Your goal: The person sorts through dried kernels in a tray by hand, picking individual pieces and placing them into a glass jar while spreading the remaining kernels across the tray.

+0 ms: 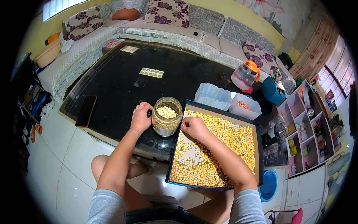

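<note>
My left hand (141, 117) rests at the table's edge, its fingers curled round a small black object (149, 113) whose kind I cannot make out. Right beside it stands an open glass jar (166, 127), partly filled with pale round beans (166, 111). Over the left side of a shallow dark-rimmed box (169, 164), my right hand (195, 128) has its fingertips pinched together low among the grains; whatever they hold is hidden. Yellow corn kernels (238, 143), pale beans (186, 175) and small green beans (191, 152) lie mixed across the box's cardboard bottom.
Behind the box are two translucent plastic containers, one (212, 96) at left and another (250, 112) holding reddish pieces. A phone (86, 111) lies on the black table (112, 82). Farther back stands an orange-lidded pitcher (244, 76). A blue bin (269, 184) and shelves (307, 143) are at right.
</note>
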Demonstrator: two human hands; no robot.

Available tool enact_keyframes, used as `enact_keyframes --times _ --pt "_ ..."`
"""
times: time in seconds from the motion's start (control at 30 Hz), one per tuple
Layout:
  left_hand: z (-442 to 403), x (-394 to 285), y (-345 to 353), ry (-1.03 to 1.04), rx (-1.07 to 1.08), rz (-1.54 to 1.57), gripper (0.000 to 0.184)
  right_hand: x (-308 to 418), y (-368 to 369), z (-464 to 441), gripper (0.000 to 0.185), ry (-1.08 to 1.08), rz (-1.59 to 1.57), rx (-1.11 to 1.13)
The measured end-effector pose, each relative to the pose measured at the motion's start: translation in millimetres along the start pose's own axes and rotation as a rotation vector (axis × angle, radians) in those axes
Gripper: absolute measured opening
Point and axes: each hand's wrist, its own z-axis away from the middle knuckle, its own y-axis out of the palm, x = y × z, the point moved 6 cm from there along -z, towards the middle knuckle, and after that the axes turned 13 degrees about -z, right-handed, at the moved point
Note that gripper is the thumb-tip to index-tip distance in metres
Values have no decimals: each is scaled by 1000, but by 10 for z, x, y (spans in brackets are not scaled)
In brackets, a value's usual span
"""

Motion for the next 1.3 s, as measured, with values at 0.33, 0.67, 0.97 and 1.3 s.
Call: enact_keyframes --times 0.33,0.67,0.97,1.3 --pt "-4 26 34 22 -11 13 20 16 -49 69 11 43 136 76" --pt "-3 39 49 23 -8 12 21 -5 54 -2 16 57 253 121" --pt "-5 17 22 0 10 15 20 15 70 27 13 111 128 118" --pt "-6 12 16 -1 9 10 19 486 -553 -78 15 18 -87 -110"
